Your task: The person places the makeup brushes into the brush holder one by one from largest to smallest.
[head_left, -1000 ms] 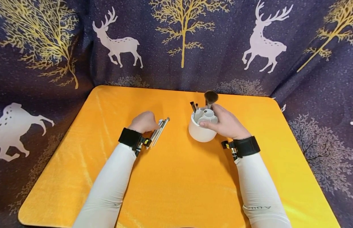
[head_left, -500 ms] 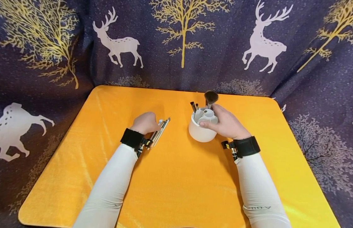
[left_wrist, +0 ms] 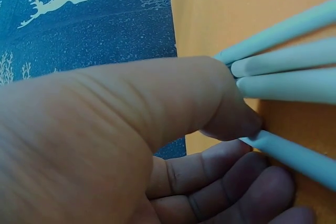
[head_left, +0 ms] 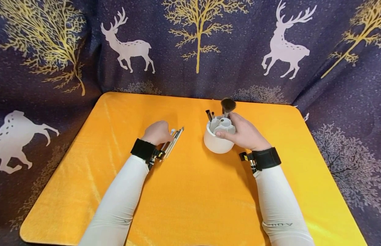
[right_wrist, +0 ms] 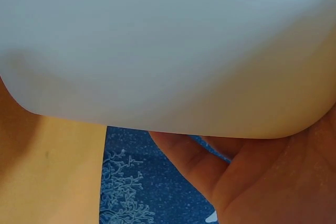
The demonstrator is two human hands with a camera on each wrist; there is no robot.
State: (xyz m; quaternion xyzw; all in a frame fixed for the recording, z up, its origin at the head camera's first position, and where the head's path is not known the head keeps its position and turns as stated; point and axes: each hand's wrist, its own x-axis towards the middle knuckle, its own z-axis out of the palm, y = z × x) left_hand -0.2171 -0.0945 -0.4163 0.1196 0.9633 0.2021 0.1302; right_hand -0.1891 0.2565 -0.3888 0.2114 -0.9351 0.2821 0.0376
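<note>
Pinching 1 thin brush [left_wrist: 299, 157] between thumb and finger of the left hand [head_left: 157, 132], low at the yellow table [head_left: 190, 191]; hard to tell if lifted. Just beside 3 more brushes [left_wrist: 289, 59]. Likely light, stiff and a bit slippery; best to grab mid-stick. Seeming to point away and a little right, long and slanted. Gripping the white cup [head_left: 217, 143] with the right hand [head_left: 247, 135], thumb in front.
</note>
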